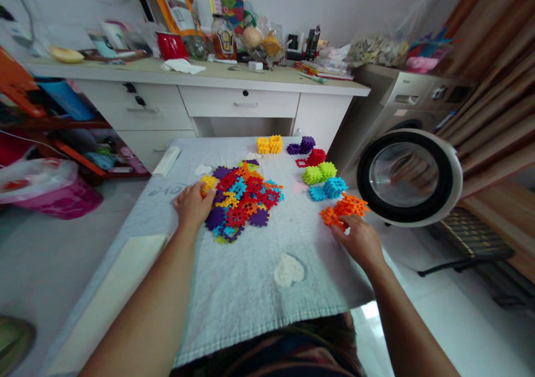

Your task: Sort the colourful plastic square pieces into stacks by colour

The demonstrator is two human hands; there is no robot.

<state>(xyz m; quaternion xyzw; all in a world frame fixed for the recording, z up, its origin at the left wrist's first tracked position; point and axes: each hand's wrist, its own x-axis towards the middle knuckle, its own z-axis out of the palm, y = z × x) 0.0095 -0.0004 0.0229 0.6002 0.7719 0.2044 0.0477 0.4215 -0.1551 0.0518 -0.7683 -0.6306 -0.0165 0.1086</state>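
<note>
A heap of mixed-colour interlocking plastic tiles (244, 196) lies in the middle of a towel-covered table (234, 288). My left hand (193, 204) rests at the heap's left edge, fingers curled on a yellow tile (208, 184). My right hand (359, 240) is at the right side, fingertips touching a stack of orange tiles (345, 208). Sorted groups lie behind it: blue tiles (329, 189), green tiles (319, 172), red tiles (313, 157), purple tiles (301, 145) and yellow tiles (270, 144).
A white desk (234, 96) with drawers and a cluttered top stands behind the table. A washing machine (407, 171) with a round door is at the right. A white remote-like item (166, 161) lies at the table's far left edge. A pink bag (45, 190) sits on the floor.
</note>
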